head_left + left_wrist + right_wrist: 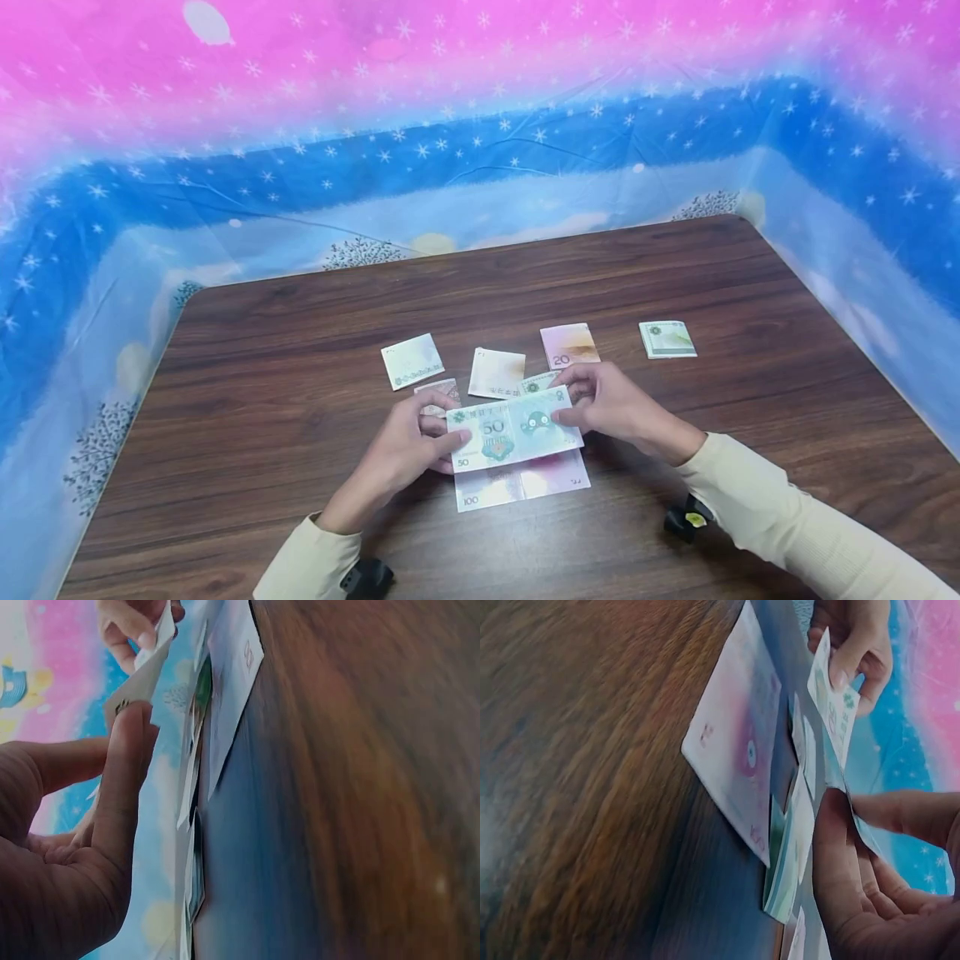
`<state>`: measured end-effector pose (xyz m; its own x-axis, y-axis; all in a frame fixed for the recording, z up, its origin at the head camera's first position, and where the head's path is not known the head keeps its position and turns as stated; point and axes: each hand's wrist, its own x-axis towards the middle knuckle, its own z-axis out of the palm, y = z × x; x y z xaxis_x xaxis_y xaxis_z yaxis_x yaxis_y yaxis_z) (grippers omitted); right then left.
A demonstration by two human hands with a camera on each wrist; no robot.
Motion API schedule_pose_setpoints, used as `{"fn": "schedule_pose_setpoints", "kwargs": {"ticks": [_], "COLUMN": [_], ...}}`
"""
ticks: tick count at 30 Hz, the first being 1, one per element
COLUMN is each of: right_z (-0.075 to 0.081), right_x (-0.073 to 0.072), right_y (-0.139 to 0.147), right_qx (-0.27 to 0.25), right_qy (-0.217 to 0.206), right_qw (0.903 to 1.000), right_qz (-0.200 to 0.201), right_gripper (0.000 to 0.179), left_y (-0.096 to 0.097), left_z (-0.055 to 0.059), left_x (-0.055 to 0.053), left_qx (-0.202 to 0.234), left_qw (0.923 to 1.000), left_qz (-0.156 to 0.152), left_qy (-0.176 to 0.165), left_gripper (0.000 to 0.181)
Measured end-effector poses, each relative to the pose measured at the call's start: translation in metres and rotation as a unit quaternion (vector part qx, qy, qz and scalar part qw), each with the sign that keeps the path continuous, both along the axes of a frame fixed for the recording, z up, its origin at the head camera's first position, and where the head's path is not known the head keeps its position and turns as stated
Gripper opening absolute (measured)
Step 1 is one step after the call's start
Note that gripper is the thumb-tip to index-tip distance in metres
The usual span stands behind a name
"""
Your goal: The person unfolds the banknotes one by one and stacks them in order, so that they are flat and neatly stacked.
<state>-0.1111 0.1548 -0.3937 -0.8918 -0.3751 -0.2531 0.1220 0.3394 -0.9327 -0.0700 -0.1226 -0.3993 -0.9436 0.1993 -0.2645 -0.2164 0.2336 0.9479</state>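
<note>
A green 50 banknote [498, 454] is stretched between both hands above the table. My left hand [401, 454] pinches its left end between thumb and fingers, and my right hand [618, 408] pinches its right end. In the right wrist view the banknote [832, 712] stands off the tabletop, with a slight bend across its middle. Below it a pink 100 banknote [491, 493] lies flat on the wood, partly covered in the head view. Just behind the hands are a brownish folded note [442, 387] and a green folded note [538, 383], both partly hidden.
On the brown wooden table [300, 350], farther back, lie a pale folded note [412, 361], another pale folded note [497, 372], a folded 20 note [567, 343] and, off to the right, a green folded note [667, 339]. A patterned cloth [450, 167] hangs behind the table.
</note>
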Motion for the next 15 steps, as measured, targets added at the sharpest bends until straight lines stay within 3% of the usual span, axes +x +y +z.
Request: {"fn": "schedule_pose_setpoints", "kwargs": {"ticks": [8, 15], "right_z": [-0.0058, -0.0094], "right_x": [0.0008, 0.0034], "right_y": [0.0054, 0.007], "right_qx": [0.027, 0.061], "right_qy": [0.054, 0.078], "right_qw": [0.9953, 0.9885], "right_qz": [0.076, 0.115], "right_gripper": [0.034, 0.035], "left_y": [-0.0053, -0.0055], "left_z": [-0.0002, -0.0004], "left_x": [0.0033, 0.0063], "left_qx": [-0.069, -0.106], "left_qw": [0.9935, 0.9865], "left_qz": [-0.088, -0.123], "left_qy": [0.022, 0.024], "left_gripper": [0.034, 0.034]}}
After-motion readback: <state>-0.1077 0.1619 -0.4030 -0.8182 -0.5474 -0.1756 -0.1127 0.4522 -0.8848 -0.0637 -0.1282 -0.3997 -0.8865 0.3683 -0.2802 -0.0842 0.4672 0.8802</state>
